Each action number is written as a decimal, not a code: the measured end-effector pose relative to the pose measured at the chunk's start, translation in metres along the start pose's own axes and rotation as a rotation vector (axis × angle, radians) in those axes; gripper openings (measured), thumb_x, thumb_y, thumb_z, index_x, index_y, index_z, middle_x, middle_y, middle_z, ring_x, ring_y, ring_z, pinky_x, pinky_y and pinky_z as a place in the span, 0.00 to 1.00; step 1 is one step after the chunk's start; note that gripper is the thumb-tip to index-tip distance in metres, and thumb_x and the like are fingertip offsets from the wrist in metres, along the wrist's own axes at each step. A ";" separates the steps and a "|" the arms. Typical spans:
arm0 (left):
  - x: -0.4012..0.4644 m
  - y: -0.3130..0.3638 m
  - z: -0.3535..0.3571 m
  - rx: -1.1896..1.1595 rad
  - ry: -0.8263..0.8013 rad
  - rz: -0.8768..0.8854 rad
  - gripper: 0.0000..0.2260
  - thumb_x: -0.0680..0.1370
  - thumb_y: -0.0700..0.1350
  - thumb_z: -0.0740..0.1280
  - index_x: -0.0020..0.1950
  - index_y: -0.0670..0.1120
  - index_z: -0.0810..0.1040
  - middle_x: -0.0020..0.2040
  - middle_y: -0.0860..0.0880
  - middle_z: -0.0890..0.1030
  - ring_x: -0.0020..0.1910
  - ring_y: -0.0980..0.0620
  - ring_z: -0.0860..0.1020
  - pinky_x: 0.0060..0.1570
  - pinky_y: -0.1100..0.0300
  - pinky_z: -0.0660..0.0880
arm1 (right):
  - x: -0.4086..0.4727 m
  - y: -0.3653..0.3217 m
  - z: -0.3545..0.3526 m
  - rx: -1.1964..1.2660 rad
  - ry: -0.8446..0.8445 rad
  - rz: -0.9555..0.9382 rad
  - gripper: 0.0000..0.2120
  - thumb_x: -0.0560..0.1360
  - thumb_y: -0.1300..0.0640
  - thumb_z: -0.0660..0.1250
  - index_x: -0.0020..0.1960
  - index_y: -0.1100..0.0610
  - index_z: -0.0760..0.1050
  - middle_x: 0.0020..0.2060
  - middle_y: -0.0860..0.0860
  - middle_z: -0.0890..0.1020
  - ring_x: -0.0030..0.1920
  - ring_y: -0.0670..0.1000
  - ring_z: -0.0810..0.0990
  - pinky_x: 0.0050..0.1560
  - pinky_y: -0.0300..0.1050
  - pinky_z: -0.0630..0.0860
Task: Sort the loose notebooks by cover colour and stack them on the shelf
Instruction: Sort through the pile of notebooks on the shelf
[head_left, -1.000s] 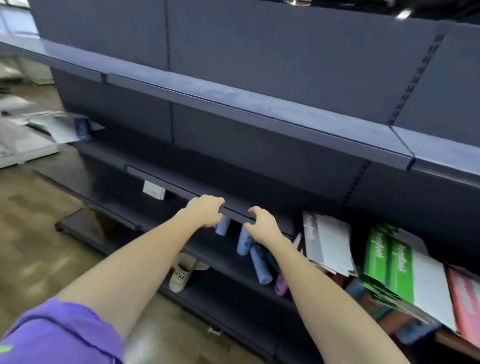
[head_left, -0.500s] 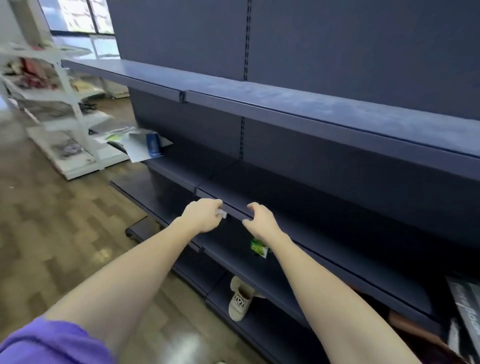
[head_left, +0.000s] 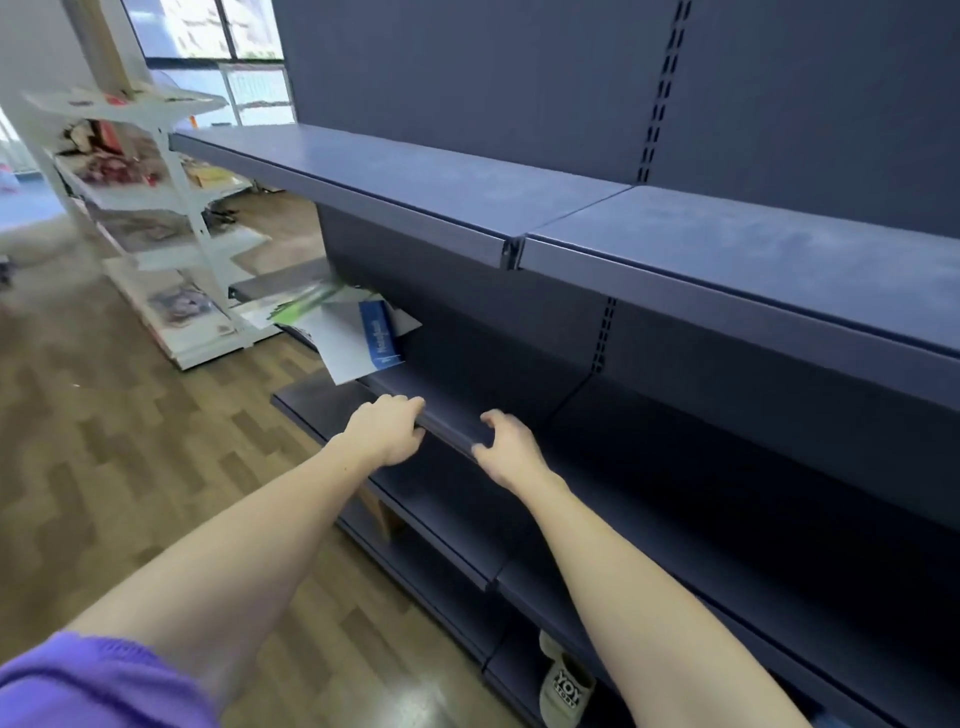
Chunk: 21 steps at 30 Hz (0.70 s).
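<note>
Loose notebooks lie on the dark blue middle shelf at the left: a white one with a blue band (head_left: 381, 333) hangs over the front edge, and a green-striped one (head_left: 305, 307) lies behind it. My left hand (head_left: 383, 430) curls its fingers over the front edge of that shelf (head_left: 451, 432), just right of and below the notebooks. A hand's width further right, my right hand (head_left: 508, 442) has its fingers curled above the same edge, with the thumb against the edge. Neither hand holds a notebook.
A long blue upper shelf (head_left: 415, 182) overhangs the hands. Lower shelves run below, and a beige slipper (head_left: 563, 686) sits at floor level. A white rack (head_left: 171, 223) with papers stands at the left on the wooden floor (head_left: 130, 441).
The view has swung left along the shelving. The coloured notebooks and rolls on the right are out of sight, and the notebooks at the left are nearer. Both hands have slid along the shelf edge.
</note>
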<state>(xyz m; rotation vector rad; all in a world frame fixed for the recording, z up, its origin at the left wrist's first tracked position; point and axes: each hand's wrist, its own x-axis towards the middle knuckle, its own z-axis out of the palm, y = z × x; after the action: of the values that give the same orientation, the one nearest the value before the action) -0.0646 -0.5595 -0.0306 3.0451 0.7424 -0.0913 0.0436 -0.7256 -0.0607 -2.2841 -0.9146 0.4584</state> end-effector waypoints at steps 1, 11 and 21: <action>0.011 -0.017 0.004 -0.006 -0.005 0.003 0.07 0.81 0.50 0.60 0.55 0.48 0.69 0.56 0.46 0.76 0.57 0.43 0.74 0.51 0.50 0.70 | 0.013 -0.009 0.008 -0.003 0.003 0.002 0.25 0.79 0.57 0.65 0.75 0.54 0.66 0.70 0.52 0.70 0.68 0.55 0.72 0.68 0.50 0.71; 0.138 -0.180 0.029 -0.257 0.034 0.108 0.19 0.80 0.45 0.61 0.72 0.46 0.68 0.68 0.43 0.75 0.66 0.40 0.72 0.60 0.46 0.73 | 0.131 -0.101 0.118 0.116 0.108 0.153 0.19 0.77 0.58 0.66 0.67 0.53 0.72 0.62 0.51 0.77 0.62 0.52 0.76 0.66 0.48 0.73; 0.175 -0.265 0.046 -0.035 -0.090 0.283 0.25 0.78 0.38 0.58 0.76 0.50 0.64 0.74 0.48 0.66 0.72 0.41 0.61 0.65 0.47 0.66 | 0.199 -0.168 0.193 0.288 0.119 0.321 0.19 0.78 0.57 0.66 0.68 0.53 0.69 0.59 0.54 0.77 0.57 0.53 0.77 0.54 0.45 0.74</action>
<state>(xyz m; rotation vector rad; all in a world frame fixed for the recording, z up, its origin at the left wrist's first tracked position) -0.0335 -0.2449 -0.0846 3.0502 0.3004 -0.2085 -0.0008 -0.4078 -0.1089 -2.1663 -0.3931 0.5458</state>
